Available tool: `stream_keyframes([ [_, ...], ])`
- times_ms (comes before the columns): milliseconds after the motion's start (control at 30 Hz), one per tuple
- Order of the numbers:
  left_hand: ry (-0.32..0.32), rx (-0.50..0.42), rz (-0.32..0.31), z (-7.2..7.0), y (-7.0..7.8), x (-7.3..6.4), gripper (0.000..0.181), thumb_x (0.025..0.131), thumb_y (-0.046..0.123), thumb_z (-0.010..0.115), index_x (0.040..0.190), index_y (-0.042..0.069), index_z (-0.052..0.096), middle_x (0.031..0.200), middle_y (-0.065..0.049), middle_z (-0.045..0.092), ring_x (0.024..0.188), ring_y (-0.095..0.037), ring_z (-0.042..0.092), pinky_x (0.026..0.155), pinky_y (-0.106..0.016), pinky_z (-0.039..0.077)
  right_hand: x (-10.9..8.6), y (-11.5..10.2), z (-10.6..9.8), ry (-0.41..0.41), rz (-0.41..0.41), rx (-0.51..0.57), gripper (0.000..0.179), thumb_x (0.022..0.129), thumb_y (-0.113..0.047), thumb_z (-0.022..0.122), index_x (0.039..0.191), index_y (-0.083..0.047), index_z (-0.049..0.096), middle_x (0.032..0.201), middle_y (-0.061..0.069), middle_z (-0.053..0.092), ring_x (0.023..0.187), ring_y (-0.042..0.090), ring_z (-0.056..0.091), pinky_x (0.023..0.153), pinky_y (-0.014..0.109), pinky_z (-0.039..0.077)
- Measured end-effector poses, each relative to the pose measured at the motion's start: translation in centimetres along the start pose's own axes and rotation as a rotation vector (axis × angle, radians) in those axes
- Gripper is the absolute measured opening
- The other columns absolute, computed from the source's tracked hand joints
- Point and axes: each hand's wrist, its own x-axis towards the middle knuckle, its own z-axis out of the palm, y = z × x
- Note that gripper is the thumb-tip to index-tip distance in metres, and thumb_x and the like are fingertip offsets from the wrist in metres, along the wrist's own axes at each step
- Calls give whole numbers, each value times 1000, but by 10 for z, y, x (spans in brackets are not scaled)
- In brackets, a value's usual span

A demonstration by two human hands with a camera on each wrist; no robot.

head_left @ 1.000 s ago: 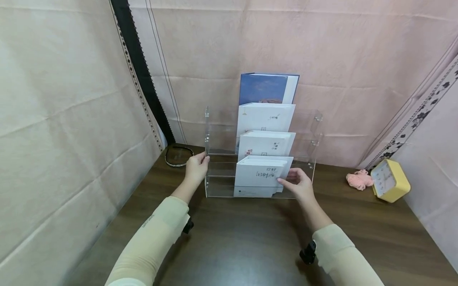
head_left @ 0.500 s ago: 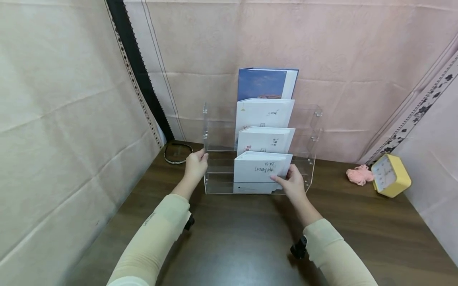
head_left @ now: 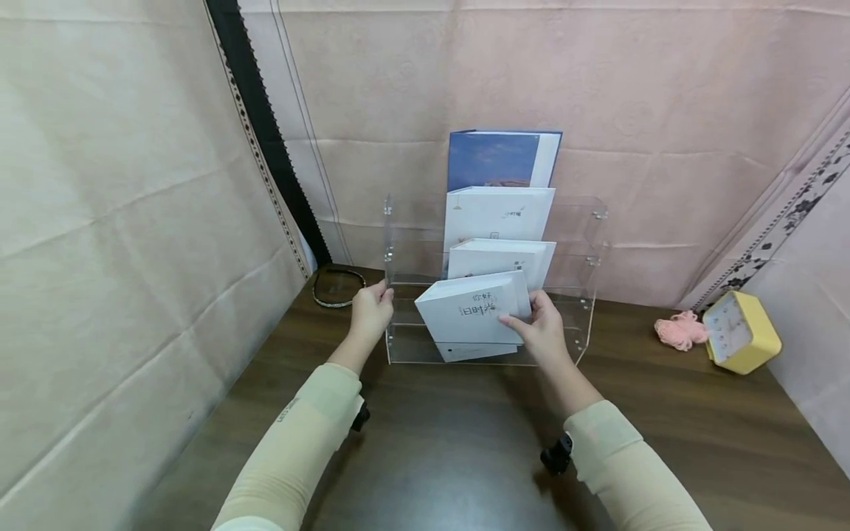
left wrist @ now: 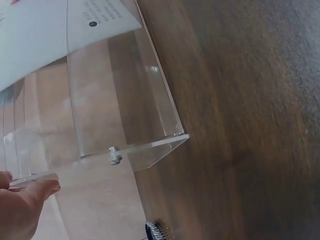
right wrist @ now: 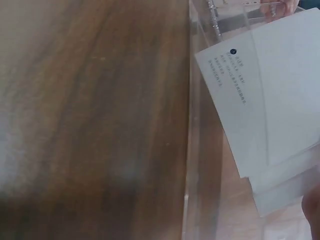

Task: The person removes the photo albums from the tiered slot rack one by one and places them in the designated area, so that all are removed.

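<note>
A clear acrylic tiered rack [head_left: 410, 341] stands on the table, with white booklets on its tiers. At the rack's left side panel [left wrist: 150, 147], my left hand [head_left: 370, 313] grips the edge between thumb and fingers. My right hand [head_left: 547, 332] pinches the right edge of the front white booklet [head_left: 468, 313], thumb on its cover and fingers behind. This booklet leans to the left in the lowest tier, its bottom left corner low behind the front lip. Small dark print shows on its cover, also in the right wrist view. Its back pages are partly hidden.
Behind it stand two more white booklets [head_left: 498, 214] and a taller blue-covered book [head_left: 494, 158]. A dark headband-like loop [head_left: 332, 304] lies left of the rack. Pink yarn [head_left: 680, 330] and a yellow box-shaped clock [head_left: 747, 335] sit at the right, near the cloth wall.
The front booklet, upright before, has tipped to the left and risen slightly in my right hand, which moved a little left. My left hand keeps its grip on the rack's side.
</note>
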Motion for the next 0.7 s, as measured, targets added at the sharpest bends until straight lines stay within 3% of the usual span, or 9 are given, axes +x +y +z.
stream_keyframes([
  [300,11,-13,8,3,4,0,27,91,2,55,114,-8,63,105,-20,65,95,-30,63,82,-41,51,14,-23,-21,9,-57,-9,33,75,11,72,99,11,49,100,22,64,90,15,61,73,22,52],
  [500,6,-11,-30,-6,2,-1,28,92,3,55,116,-9,62,109,-21,63,102,-31,60,86,-41,49,27,-32,-57,89,-41,257,29,76,16,67,99,4,53,96,9,66,87,17,63,75,27,54],
  [600,1,-18,-58,-11,1,0,29,92,4,54,118,-8,61,112,-21,62,103,-30,60,87,-41,49,33,-39,-91,193,-59,391,31,75,20,65,100,3,56,98,13,65,89,22,62,76,27,53],
  [700,5,-17,-65,-15,0,1,28,92,3,54,117,-8,61,110,-21,63,97,-29,61,86,-42,49,34,-46,-134,333,-19,523,35,73,24,63,101,5,57,100,15,66,88,23,64,73,28,54],
])
